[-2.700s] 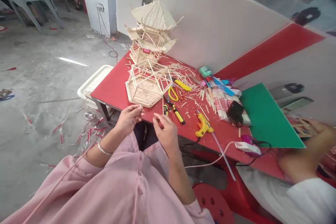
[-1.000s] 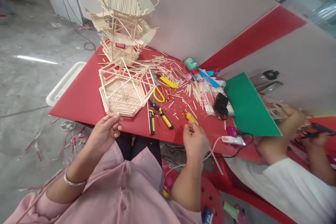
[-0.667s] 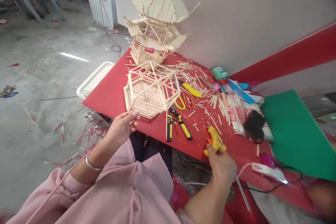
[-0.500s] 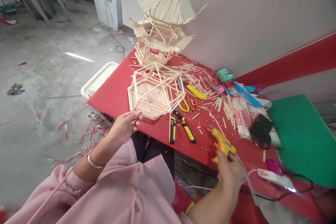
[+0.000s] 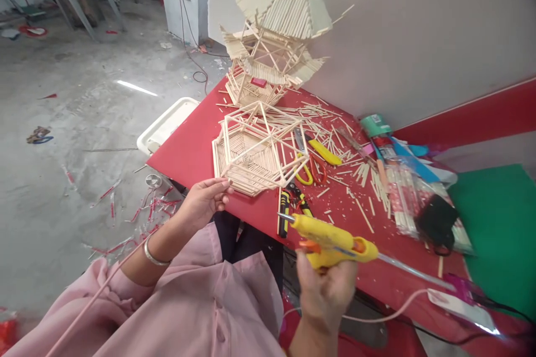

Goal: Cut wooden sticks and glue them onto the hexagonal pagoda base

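My right hand [image 5: 329,290] grips a yellow hot glue gun [image 5: 330,237] by its handle, raised over the table's front edge. Its metal nozzle points left, and a clear glue stick trails out of the back. The fingers of my left hand [image 5: 209,201] are closed at the near left edge of an open hexagonal frame of wooden sticks [image 5: 247,159]. This frame has a floor of sticks laid in rings. Partly behind the gun lie wire pliers [image 5: 285,212] with black and yellow handles.
Behind the frame stands a tiered stick pagoda [image 5: 285,11]. Loose sticks [image 5: 318,117], a yellow cutter [image 5: 325,152] and scissors [image 5: 305,173] lie on the red table [image 5: 180,150]. Bagged sticks [image 5: 402,189], a green board [image 5: 498,223] and a power strip [image 5: 460,309] are at right.
My right hand has lifted the glue gun and brought it left, closer to the stick frame. My left hand stays at the frame's edge. The whole view has shifted slightly.
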`<state>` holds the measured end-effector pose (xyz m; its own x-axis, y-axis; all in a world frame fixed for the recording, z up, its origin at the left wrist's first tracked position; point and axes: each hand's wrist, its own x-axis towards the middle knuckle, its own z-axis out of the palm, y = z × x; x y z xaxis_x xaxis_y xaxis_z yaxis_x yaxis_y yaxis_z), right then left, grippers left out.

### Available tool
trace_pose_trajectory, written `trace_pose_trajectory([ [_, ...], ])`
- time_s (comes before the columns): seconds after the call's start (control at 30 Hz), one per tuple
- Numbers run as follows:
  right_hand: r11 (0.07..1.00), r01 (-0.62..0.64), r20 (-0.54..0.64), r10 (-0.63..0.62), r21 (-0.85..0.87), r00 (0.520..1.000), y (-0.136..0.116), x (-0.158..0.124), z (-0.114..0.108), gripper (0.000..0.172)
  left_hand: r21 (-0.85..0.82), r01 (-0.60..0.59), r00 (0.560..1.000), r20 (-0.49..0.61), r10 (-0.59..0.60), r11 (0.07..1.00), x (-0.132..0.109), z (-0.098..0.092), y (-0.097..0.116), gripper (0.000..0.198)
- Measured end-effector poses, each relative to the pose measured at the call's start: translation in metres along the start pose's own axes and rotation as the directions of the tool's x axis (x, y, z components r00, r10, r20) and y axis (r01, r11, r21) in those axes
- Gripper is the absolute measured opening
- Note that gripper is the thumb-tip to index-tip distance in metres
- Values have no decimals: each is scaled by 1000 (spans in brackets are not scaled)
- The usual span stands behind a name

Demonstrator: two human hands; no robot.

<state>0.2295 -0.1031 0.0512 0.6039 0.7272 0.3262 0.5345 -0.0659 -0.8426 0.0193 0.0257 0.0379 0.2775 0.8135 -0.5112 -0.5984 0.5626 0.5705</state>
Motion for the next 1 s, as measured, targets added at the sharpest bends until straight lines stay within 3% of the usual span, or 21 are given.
trace_pose_trajectory([
  [0.13, 953, 178, -23, -190, -245, 982, -3, -3, 31, 47, -4, -7, 1000, -5, 7, 1000, 3, -1, -2, 24],
  [0.3, 800, 381, 16, -423, -464, 906, -8, 5, 57, 48, -18, -26, 1000, 11, 26, 999, 4, -2, -2, 26],
  [0.53, 641, 503, 128, -538, -579, 833, -14, 3, 72, 41, -51, -25, 998, 48, 28, 998, 4, -5, -6, 27],
  [0.77, 494, 558, 123, -666, -667, 736, -26, 10, 80, 44, -63, -20, 998, 65, 24, 998, 4, -6, -4, 33],
  [1.0, 443, 580, 137, -703, -684, 698, -30, 14, 81, 36, -64, -7, 998, 66, 12, 998, 5, -6, -4, 33],
])
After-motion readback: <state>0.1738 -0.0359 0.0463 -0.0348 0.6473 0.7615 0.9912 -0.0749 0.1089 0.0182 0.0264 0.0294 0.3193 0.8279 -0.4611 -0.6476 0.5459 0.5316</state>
